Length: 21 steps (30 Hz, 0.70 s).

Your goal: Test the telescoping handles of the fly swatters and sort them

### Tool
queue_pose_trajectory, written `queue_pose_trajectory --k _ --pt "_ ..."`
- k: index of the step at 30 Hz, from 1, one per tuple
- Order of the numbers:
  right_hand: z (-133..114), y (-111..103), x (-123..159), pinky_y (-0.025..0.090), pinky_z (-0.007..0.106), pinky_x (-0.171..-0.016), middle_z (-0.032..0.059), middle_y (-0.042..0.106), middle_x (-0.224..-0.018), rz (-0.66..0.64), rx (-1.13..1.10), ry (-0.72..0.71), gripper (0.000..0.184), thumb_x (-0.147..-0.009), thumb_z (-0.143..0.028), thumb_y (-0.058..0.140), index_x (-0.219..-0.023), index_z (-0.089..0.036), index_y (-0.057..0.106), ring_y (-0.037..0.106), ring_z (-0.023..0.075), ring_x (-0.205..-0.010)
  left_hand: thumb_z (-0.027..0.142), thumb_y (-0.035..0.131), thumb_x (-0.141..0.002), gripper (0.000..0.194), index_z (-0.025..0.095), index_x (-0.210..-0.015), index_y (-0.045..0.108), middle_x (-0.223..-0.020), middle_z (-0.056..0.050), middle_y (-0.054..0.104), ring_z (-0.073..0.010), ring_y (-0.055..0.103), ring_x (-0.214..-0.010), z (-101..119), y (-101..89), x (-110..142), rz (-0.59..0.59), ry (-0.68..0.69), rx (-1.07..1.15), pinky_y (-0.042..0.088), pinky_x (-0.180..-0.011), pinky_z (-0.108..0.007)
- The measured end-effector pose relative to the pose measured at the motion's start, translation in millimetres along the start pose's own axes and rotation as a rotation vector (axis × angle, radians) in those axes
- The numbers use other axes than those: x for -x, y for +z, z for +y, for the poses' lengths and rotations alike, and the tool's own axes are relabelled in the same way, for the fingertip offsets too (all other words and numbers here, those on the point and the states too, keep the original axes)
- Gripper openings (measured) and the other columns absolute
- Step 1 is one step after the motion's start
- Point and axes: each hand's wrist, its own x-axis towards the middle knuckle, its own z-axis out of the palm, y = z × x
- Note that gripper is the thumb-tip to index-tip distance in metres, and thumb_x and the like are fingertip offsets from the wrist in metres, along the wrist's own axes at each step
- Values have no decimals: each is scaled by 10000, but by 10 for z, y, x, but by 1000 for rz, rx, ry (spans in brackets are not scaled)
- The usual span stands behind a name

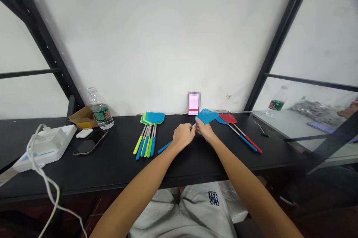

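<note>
A blue fly swatter (207,116) is held between both hands over the black table. My left hand (183,135) is closed around its metal shaft, and the blue handle sticks out to the lower left. My right hand (204,129) grips it where the shaft meets the mesh head, thumb on the blue plastic. Left of the hands lies a fanned pile of swatters (152,117) with blue, green and yellow handles. To the right rest a red swatter (228,118) and another blue swatter (247,143), their heads partly overlapped by the held one.
A lit phone (193,104) stands against the wall. At left are a water bottle (102,112), a cardboard box (84,117), a white earphone case (84,133), a dark phone (91,142) and a power strip (53,145) with white cables. Black metal posts flank the table (112,171).
</note>
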Motion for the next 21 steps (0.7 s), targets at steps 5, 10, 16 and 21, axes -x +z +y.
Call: queue_pose_trajectory --k 5,10,16,21 --pt "-49 28 12 166 218 -356 -92 269 -451 -38 -74 -54 524 -747 -518 708 -584 -229 303 222 46 -378 516 274 -969 515 222 -895 690 -948 -123 708 -266 666 -884 24 -9 -20 9 -6 -16 470 -724 -339" --pt "-73 19 4 176 218 -350 -83 306 -446 -9 -108 -116 509 -735 -520 731 -586 -224 344 250 50 -377 517 250 -974 547 214 -933 703 -961 -134 708 -274 666 -902 61 -27 -35 9 -11 -8 476 -736 -348" --pt "-122 26 31 173 209 -352 -77 331 -448 15 -137 -161 505 -740 -490 739 -572 -215 351 260 43 -376 534 243 -972 571 208 -947 711 -983 -141 709 -281 664 -917 81 -54 -56 -20 -20 50 476 -753 -354" --pt "-111 16 17 174 204 -351 -80 330 -447 36 -141 -164 502 -745 -488 738 -571 -213 357 271 43 -369 544 235 -970 599 194 -929 719 -974 -152 710 -280 662 -917 72 -61 -68 -51 -27 98 471 -748 -341"
